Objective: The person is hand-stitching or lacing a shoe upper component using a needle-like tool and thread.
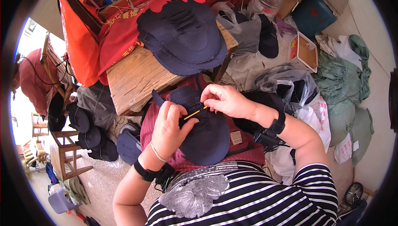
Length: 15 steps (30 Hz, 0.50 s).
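Observation:
A navy cap (207, 139) with a wide rounded brim lies across my lap, on maroon striped cloth (151, 122). My left hand (166, 124) grips the cap's fabric at its left side, thumb and fingers bent. A thin yellow stick (192, 114) slants over the cap between my two hands. Its upper end runs to the fingertips of my right hand (226, 101), which are pinched together there. Whether a thread or strap is also in that pinch is hidden. Just beyond my hands, a stack of navy caps (182, 39) rests on a wooden bench (132, 77).
Red cloth (120, 39) drapes over the bench's far side. Several dark caps (93, 137) lie at left beside a wooden stool (66, 155). To the right are clear plastic bags (290, 81), a white box (304, 54) and green cloth (344, 77). Another person (35, 81) is at far left.

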Each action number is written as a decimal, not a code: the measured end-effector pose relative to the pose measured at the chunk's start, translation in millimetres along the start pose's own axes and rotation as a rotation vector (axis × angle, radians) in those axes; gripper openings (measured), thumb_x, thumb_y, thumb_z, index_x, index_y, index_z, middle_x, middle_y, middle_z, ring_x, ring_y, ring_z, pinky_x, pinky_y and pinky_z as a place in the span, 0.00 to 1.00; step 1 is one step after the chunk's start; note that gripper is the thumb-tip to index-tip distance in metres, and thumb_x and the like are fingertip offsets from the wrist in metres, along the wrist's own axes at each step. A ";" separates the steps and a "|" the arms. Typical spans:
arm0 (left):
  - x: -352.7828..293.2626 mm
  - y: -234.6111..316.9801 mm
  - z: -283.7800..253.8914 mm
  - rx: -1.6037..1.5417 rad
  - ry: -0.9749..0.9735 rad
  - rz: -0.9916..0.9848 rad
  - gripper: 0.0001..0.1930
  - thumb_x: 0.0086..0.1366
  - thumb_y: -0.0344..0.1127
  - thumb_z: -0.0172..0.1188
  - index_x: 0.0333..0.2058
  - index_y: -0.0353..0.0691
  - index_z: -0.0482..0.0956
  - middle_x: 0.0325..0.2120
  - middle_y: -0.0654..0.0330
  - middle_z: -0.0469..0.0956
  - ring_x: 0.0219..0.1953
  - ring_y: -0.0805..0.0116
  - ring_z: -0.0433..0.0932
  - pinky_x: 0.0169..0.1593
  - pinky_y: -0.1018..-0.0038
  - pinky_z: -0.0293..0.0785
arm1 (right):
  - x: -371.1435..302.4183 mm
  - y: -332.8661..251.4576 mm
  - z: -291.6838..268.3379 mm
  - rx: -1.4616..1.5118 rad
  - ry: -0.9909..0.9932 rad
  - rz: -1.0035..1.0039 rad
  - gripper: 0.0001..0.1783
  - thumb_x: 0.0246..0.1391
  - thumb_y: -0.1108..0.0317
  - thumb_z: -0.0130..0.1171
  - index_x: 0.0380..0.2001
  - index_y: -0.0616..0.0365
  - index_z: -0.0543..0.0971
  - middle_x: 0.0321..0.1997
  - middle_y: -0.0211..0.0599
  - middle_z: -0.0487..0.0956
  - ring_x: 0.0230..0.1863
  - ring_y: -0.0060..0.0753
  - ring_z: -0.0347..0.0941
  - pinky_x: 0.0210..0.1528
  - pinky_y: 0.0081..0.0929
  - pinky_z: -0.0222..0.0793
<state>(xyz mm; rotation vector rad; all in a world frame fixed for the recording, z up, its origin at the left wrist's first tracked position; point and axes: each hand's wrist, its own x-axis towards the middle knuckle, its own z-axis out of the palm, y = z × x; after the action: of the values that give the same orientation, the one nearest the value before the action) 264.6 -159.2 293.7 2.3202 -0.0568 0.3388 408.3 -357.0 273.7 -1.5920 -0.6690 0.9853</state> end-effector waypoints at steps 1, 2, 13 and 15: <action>0.5 -1.1 -0.6 0.043 -0.017 0.028 0.20 0.52 0.29 0.77 0.36 0.36 0.72 0.32 0.56 0.69 0.30 0.60 0.71 0.35 0.68 0.72 | -1.4 -6.4 4.2 -0.075 0.030 -0.041 0.06 0.67 0.71 0.57 0.44 0.59 0.77 0.36 0.27 0.78 0.35 0.17 0.75 0.38 0.19 0.74; 1.3 -2.2 -1.1 0.087 -0.033 0.057 0.20 0.52 0.30 0.77 0.35 0.36 0.72 0.31 0.56 0.69 0.30 0.58 0.71 0.34 0.66 0.72 | -1.8 -10.4 7.9 -0.151 0.060 -0.083 0.05 0.67 0.71 0.57 0.44 0.59 0.77 0.35 0.28 0.78 0.34 0.17 0.75 0.37 0.20 0.74; 3.0 -4.5 -8.3 -0.018 -0.086 0.325 0.14 0.55 0.20 0.67 0.20 0.35 0.68 0.20 0.55 0.64 0.24 0.53 0.68 0.28 0.60 0.65 | 16.6 11.5 32.5 -0.124 0.151 -0.125 0.11 0.71 0.65 0.51 0.38 0.60 0.77 0.32 0.32 0.78 0.30 0.23 0.75 0.36 0.25 0.73; -6.3 -10.7 -12.8 -0.040 -0.106 0.301 0.14 0.55 0.21 0.67 0.20 0.36 0.69 0.20 0.55 0.64 0.24 0.54 0.68 0.29 0.61 0.66 | 20.3 9.8 36.1 -0.172 0.189 -0.223 0.11 0.71 0.65 0.50 0.37 0.60 0.77 0.31 0.34 0.78 0.30 0.25 0.75 0.36 0.27 0.73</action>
<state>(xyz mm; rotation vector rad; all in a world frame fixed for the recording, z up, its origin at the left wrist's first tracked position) 257.2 -143.0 293.1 2.2881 -0.4638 0.3603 386.4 -324.6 257.0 -1.6929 -0.7955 0.6188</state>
